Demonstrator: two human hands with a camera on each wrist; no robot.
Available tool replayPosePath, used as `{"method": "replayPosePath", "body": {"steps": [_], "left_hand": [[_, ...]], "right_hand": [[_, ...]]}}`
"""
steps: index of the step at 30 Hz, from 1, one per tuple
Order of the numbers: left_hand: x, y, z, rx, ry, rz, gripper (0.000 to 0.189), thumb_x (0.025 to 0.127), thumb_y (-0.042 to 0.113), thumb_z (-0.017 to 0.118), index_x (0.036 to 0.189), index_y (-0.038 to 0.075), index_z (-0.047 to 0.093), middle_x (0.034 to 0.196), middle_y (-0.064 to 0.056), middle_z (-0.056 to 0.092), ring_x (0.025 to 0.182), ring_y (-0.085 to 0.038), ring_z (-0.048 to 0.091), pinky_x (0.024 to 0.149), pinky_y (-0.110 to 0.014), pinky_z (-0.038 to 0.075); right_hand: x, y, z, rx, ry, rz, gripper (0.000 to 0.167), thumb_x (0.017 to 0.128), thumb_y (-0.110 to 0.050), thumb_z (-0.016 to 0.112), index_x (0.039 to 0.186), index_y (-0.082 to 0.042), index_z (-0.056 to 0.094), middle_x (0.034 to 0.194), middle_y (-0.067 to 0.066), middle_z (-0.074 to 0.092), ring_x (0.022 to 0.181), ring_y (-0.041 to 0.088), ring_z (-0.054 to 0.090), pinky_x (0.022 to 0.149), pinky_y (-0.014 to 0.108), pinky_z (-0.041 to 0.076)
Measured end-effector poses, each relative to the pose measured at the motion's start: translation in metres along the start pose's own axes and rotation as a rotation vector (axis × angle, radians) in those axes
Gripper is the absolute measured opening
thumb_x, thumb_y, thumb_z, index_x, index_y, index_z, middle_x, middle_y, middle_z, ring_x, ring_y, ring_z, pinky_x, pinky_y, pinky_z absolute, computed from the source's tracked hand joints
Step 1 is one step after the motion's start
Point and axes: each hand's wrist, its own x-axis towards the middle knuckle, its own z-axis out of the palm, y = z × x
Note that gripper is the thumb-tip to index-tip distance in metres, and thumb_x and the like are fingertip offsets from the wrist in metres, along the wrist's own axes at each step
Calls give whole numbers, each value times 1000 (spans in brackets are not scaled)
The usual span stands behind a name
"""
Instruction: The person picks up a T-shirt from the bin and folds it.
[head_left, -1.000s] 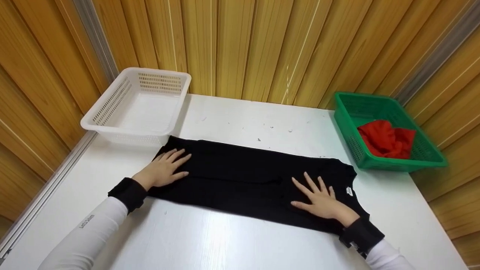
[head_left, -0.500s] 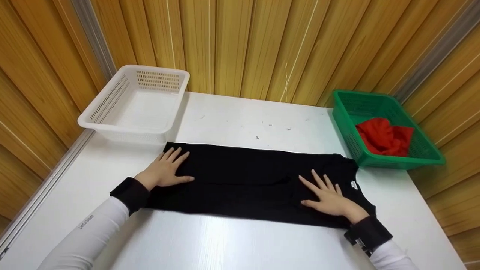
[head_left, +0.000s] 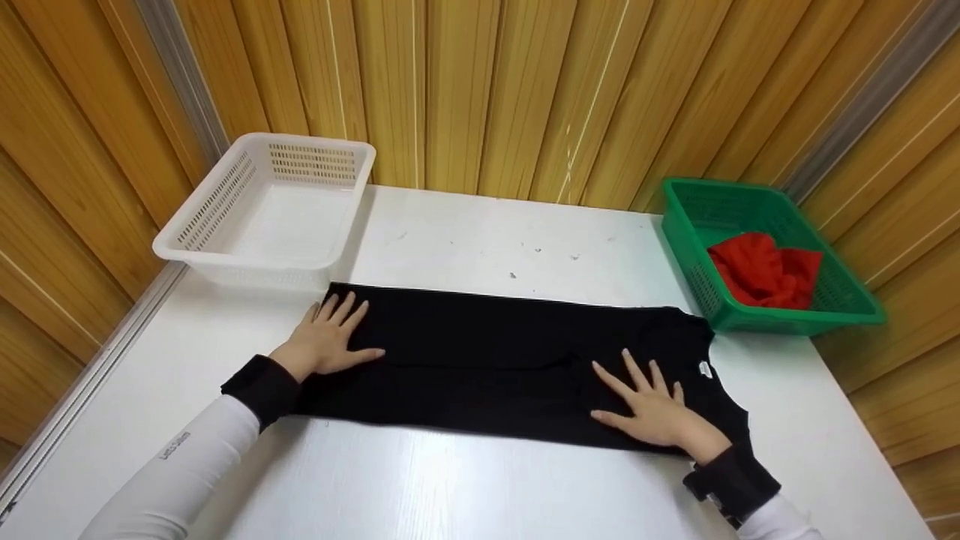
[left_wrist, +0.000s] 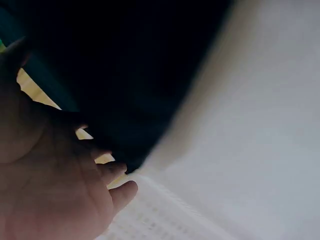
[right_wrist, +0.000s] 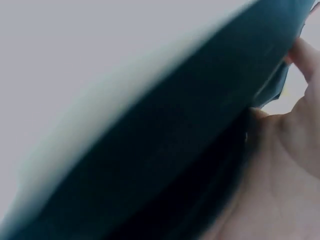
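A black garment [head_left: 480,330], folded into a long strip, lies flat across the white table. Its curved neckline, with a small white label [head_left: 705,369], is at the right end. My left hand [head_left: 322,345] rests with spread fingers on the garment's left end, fingertips near the far corner. On the right part, short of the label, my right hand [head_left: 652,412] lies spread out on the cloth. A crease runs along the garment's middle between the hands. In the left wrist view the garment's dark edge [left_wrist: 135,100] passes beside the palm; the right wrist view shows dark cloth [right_wrist: 165,130] against the palm.
A white plastic basket [head_left: 259,264] stands at the back left, close to the garment's left corner. At the back right, a green basket [head_left: 787,321] holds a crumpled red cloth [head_left: 765,270]. Wood-patterned panels [head_left: 457,97] wall in the table [head_left: 465,232].
The garment's far left corner has shifted nearer me and its far edge lies straighter. My right hand has slid slightly right, then a little back; both hands stay spread on the cloth.
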Motion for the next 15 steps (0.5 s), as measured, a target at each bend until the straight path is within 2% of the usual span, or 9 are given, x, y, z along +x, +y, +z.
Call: {"method": "replayPosePath", "body": {"steps": [4,6,9,15], "left_hand": [[-4,12,9,-18,-40,144,101,91,70,60,164,12,21,173,-21,12,159,-48,9,128,-68,7],[-3,13,12,-42,-63,185,105,87,72,64,165,17,20,174,-17,8,161,-46,6,127,-70,4],[2,7,14,-77,-61,204,109,83,71,70,166,22,18,175,-15,4,161,-45,2,125,-74,0],[9,-4,11,-99,-66,173,111,83,72,70,166,24,14,175,-14,0,161,-46,-2,124,-74,-1]], "right_hand": [[-7,-18,9,-13,-10,5,67,105,-53,48,163,-28,27,172,25,2,148,71,3,104,93,7],[-8,-23,11,-13,-8,5,65,105,-51,48,163,-28,27,172,25,4,147,71,4,103,94,9],[-6,-27,12,-6,-3,2,67,104,-54,49,163,-27,27,172,25,5,147,71,3,102,94,10],[9,-26,8,-13,2,-22,70,103,-58,49,163,-29,28,173,23,5,149,70,1,104,93,8]]}}
